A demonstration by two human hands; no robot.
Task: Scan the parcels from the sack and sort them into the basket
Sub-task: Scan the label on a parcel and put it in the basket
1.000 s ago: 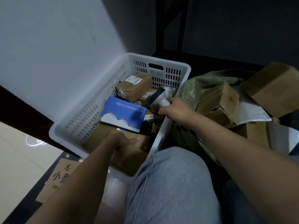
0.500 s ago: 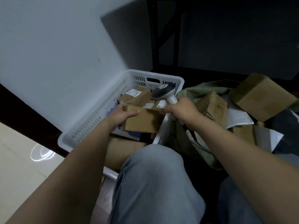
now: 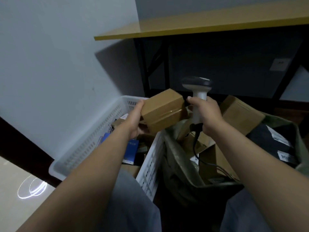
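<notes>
green sack [image 3: 177,166]: full of brown boxes [image 3: 240,114] and a black bag [image 3: 267,144] with white labels [image 3: 278,137], words too blurry to read | white basket [image 3: 90,143] just left of sack: holds blue packet [image 3: 131,148], print too small to read | brown parcel [image 3: 163,111]: up over basket edge, gripped in left hand [image 3: 134,119] | scanner [image 3: 198,90]: gripped in right hand [image 3: 206,114], just beside parcel
</notes>
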